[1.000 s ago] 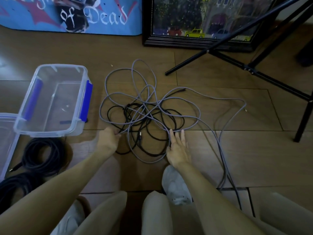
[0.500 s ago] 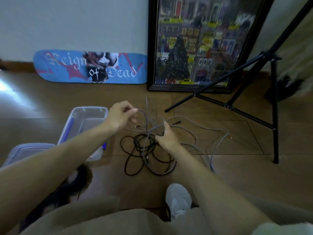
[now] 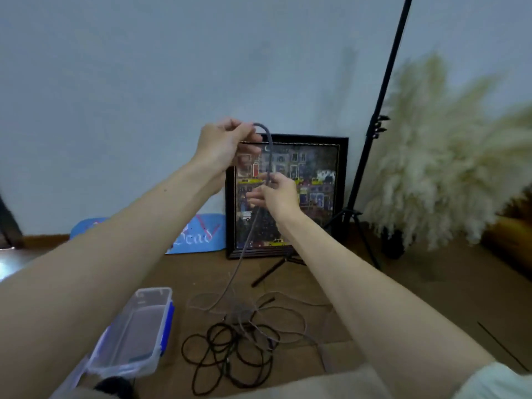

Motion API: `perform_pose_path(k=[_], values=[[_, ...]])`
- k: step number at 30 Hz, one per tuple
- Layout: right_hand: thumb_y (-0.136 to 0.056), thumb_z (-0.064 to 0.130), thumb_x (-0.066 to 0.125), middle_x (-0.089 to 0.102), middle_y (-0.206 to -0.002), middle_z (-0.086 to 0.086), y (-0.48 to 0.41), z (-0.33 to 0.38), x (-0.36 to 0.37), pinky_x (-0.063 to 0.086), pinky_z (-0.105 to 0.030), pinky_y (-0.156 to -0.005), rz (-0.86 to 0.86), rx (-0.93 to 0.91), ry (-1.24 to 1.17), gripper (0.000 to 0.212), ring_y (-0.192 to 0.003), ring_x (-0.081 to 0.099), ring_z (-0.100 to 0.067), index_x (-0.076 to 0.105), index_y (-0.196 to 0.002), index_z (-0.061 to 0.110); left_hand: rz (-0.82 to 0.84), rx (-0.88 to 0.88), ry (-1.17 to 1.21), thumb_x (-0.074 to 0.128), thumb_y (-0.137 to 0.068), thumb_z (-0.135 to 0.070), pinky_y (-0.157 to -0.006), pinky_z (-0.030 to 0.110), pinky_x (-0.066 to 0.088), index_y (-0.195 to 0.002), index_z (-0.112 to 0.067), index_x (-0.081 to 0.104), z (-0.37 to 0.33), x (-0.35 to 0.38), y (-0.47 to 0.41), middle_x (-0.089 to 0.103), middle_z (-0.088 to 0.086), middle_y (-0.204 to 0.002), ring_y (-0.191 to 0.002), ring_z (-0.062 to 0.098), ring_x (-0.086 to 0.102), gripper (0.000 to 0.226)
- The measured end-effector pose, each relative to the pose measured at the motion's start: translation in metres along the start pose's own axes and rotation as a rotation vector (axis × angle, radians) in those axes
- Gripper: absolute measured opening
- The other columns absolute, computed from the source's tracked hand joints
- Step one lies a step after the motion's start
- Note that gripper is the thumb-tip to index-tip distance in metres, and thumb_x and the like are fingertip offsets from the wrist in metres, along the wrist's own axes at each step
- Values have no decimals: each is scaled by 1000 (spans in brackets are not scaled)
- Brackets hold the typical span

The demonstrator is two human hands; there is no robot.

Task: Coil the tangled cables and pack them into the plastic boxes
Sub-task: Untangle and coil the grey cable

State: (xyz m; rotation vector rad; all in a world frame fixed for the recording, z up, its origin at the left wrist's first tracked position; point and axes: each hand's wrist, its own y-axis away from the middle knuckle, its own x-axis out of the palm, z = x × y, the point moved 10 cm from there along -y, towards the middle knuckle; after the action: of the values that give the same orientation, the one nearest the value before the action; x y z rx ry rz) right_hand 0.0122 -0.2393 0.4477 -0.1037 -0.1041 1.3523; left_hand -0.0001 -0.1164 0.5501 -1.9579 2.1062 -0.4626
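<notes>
Two hands are all the head view offers of the person, and both have come up from the floor, where a second ago they lay low at the near edge of the tangle. The left hand is highest, its grip curled tight round the bend at the top of the grey cable. Just below, the right hand pinches the same strand between thumb and forefinger, its other fingers loosely spread. From there the grey cable hangs in one taut line down to the pile on the floor. Its remaining loops there are still crossed with the black cable, which has not been lifted.

The plastic box stands just left of the pile, open, with no cable visible inside. Behind the hands, a framed picture leans on the wall.

So one strand has been drawn clear of the heap. I judge this the start of separating grey from black. No coil is formed yet, and packing is some way off.
</notes>
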Motion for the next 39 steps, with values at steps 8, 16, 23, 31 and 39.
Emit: perform_pose_path(k=[8, 16, 23, 31, 39], values=[[-95, 0, 49, 51, -111, -2, 31, 4, -16, 57, -43, -81, -10, -89, 239, 46, -86, 65, -20, 44, -137, 17, -35, -76, -499, 68, -85, -18, -49, 23, 31, -73, -8, 70, 48, -8, 33, 44, -4, -44, -44, 10, 36, 16], [-104, 40, 34, 64, -72, -14, 51, -102, -2, 58, -38, -65, 94, 426, -276, 50, -61, 65, -27, 61, -86, 2, 209, -208, -400, 50, -95, -14, -42, 22, 40, -88, -8, 72, 141, 19, 53, 63, 10, -69, -56, 15, 53, 23], [-106, 17, 31, 59, -68, -11, 46, -150, -20, 53, -32, -60, -32, 626, -407, 33, -56, 59, -21, 59, -100, 1, 414, -385, -346, 52, -90, -9, -51, 22, 43, -74, -9, 71, 191, 39, 77, 69, 5, -67, -56, 10, 60, 25], [-104, 23, 36, 28, -42, 7, 59, -111, -11, 11, -15, -32, 470, 613, -210, 36, -33, 18, -3, 64, -100, 0, 416, -340, -519, 57, -86, 5, -61, 21, 44, -114, -11, 52, 208, 13, 61, 59, 7, -107, -88, 15, 55, 32], [-92, 18, 63, 43, -50, 4, 39, -85, -56, 23, -16, -35, 158, 297, 139, 21, -38, 31, -4, 70, -99, -1, 272, -149, -415, 60, -91, -14, -54, 20, 45, -106, -11, 64, 179, 11, 65, 62, -3, -60, -53, 10, 58, 16]])
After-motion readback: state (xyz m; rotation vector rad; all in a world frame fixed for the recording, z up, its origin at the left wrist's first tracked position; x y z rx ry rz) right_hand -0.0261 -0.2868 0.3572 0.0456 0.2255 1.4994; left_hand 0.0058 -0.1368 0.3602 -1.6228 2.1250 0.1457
